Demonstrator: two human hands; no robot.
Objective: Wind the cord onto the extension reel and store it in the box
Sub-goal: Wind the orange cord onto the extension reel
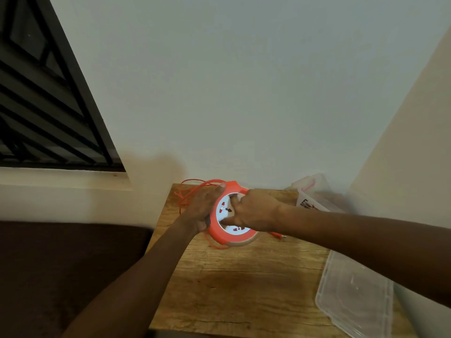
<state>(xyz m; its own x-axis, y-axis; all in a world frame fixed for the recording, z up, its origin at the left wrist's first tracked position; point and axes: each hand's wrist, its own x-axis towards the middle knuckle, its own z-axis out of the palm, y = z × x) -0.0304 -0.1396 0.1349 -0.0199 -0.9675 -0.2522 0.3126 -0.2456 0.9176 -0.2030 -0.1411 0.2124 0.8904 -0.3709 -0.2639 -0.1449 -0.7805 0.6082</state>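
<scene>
Two hands, left point(203, 208) and right point(256, 211), hold one reel point(220, 234) (orange).

A home room, by the look of it. A small wooden table point(234, 276) stands in a corner against plain painted walls point(244, 81), and the fingers point(231, 198) work over its far end. Left of them a dark window point(44, 93) with a metal grille sits above a pale sill, and below that lies a dark brown cushioned seat point(61, 264). Right of the fingers are clear plastic household storage pieces: a box point(314, 191) by the wall and a lid point(353, 296) nearer.
</scene>
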